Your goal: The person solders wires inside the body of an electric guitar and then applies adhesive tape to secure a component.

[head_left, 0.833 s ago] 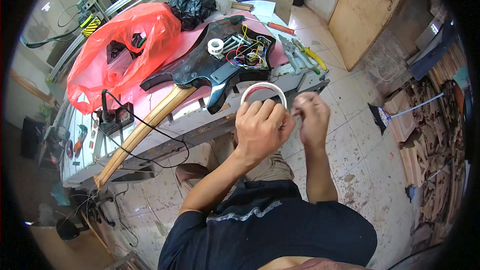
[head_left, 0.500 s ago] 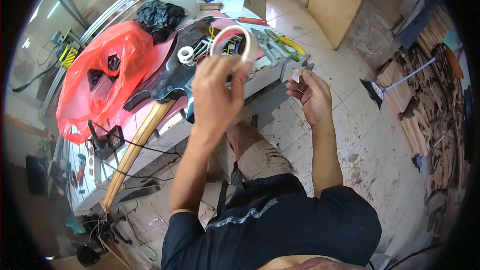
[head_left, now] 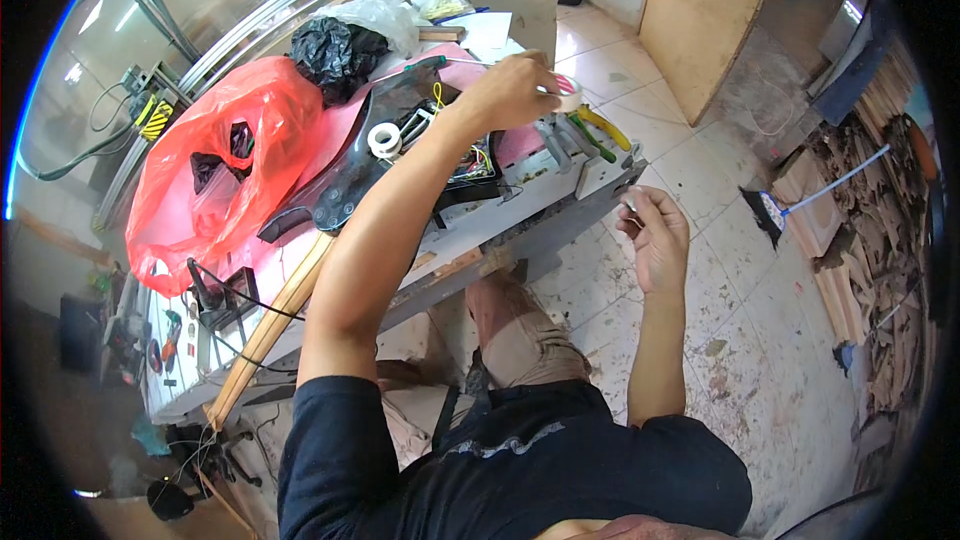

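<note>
In the head view, the left hand has its fingers closed on the left edge of 1 tape roll, which juts out to their right. Yellow-handled pliers lie below and right of these fingers; 1 white spool sits to their left. The right hand pinches 1 small pale scrap between thumb and fingertips.
</note>
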Action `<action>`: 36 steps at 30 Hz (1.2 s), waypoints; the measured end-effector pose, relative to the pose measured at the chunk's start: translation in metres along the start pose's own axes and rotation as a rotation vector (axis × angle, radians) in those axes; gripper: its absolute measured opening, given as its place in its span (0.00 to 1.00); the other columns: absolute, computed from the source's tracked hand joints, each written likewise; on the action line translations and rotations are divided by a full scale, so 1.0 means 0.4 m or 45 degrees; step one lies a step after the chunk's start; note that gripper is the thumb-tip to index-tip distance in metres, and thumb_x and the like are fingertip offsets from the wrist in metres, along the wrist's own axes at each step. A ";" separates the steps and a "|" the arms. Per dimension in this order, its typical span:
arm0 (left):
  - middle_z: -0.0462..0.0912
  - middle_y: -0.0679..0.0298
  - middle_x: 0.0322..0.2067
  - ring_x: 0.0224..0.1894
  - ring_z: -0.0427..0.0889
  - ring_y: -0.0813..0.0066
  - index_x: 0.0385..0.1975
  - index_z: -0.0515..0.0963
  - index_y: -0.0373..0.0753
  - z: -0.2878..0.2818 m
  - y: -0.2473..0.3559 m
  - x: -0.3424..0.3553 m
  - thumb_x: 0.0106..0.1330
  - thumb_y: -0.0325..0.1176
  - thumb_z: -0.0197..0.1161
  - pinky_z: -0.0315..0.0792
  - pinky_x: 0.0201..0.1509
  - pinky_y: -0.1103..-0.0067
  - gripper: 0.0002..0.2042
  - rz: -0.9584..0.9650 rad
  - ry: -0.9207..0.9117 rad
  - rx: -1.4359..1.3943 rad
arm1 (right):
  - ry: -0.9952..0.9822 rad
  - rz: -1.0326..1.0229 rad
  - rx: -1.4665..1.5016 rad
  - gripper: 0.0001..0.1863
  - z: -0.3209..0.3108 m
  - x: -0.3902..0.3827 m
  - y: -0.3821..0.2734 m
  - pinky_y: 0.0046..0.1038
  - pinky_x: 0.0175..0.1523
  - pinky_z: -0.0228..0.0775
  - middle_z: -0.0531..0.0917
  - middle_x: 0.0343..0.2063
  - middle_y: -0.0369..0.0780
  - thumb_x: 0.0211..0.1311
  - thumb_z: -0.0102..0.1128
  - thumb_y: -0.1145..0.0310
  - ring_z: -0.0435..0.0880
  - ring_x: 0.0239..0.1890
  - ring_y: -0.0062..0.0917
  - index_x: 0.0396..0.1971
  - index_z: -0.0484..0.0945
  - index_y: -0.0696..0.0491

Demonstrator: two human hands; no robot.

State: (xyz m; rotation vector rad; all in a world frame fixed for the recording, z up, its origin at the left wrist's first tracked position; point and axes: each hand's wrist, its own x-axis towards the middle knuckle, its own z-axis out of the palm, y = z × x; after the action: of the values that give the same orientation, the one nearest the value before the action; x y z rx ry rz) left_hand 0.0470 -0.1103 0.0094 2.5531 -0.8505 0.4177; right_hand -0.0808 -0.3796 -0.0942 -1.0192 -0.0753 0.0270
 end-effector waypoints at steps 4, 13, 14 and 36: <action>0.86 0.47 0.41 0.46 0.84 0.52 0.36 0.89 0.36 0.041 -0.042 0.020 0.58 0.35 0.73 0.75 0.56 0.65 0.11 0.045 -0.256 -0.092 | 0.057 -0.036 -0.023 0.08 -0.019 0.008 -0.001 0.22 0.41 0.78 0.87 0.36 0.37 0.72 0.65 0.70 0.84 0.35 0.18 0.45 0.84 0.58; 0.86 0.51 0.42 0.47 0.85 0.54 0.37 0.89 0.38 -0.130 -0.049 -0.061 0.61 0.36 0.70 0.77 0.53 0.67 0.10 -0.072 -0.103 -0.072 | -0.058 -0.137 -0.279 0.09 0.031 0.042 -0.015 0.21 0.40 0.73 0.86 0.35 0.37 0.70 0.66 0.75 0.79 0.32 0.16 0.46 0.84 0.60; 0.87 0.49 0.40 0.44 0.85 0.51 0.34 0.89 0.38 -0.150 -0.067 -0.085 0.59 0.39 0.70 0.77 0.51 0.65 0.12 -0.089 -0.079 0.023 | -0.066 -0.131 -0.280 0.09 0.052 0.045 -0.017 0.21 0.40 0.73 0.86 0.35 0.37 0.70 0.66 0.75 0.79 0.32 0.16 0.46 0.84 0.60; 0.82 0.53 0.42 0.50 0.81 0.52 0.32 0.88 0.40 -0.160 -0.116 -0.278 0.58 0.33 0.70 0.73 0.58 0.63 0.06 -0.267 -0.228 0.156 | -0.620 -0.525 -0.968 0.10 0.370 0.184 0.031 0.22 0.38 0.78 0.88 0.29 0.37 0.67 0.68 0.74 0.84 0.30 0.16 0.45 0.85 0.60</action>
State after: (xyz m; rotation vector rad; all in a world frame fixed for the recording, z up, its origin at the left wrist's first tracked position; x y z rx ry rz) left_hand -0.0189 0.0089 0.0068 2.7907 -0.6243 0.1834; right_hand -0.0184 -0.2430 -0.0240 -1.7203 -0.7857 -0.1411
